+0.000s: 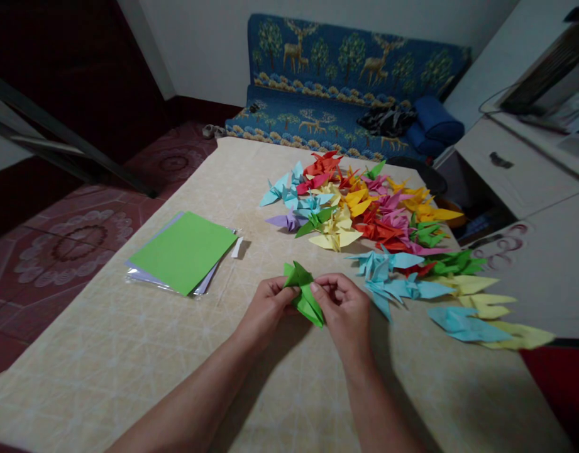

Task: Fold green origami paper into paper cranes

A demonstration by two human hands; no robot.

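Between my two hands is a partly folded piece of green origami paper [304, 293], raised a little over the table. My left hand [269, 303] pinches its left edge between thumb and fingers. On the other side my right hand [343, 303] grips the right edge, thumb on top and fingers curled beneath. Pointed flaps stick out at the top and bottom of the paper. Just beyond and to the right lies a pile of folded paper cranes [336, 229] in red, orange, yellow, pink, blue, green and purple.
A stack of square paper with a green sheet [183, 251] on top lies at the left, on clear plastic wrapping. Beside it is a small white strip [237, 247]. The patterned tablecloth [129, 371] covers the table. Behind stands a blue bench [289, 116]; a white cabinet [548, 251] is at right.
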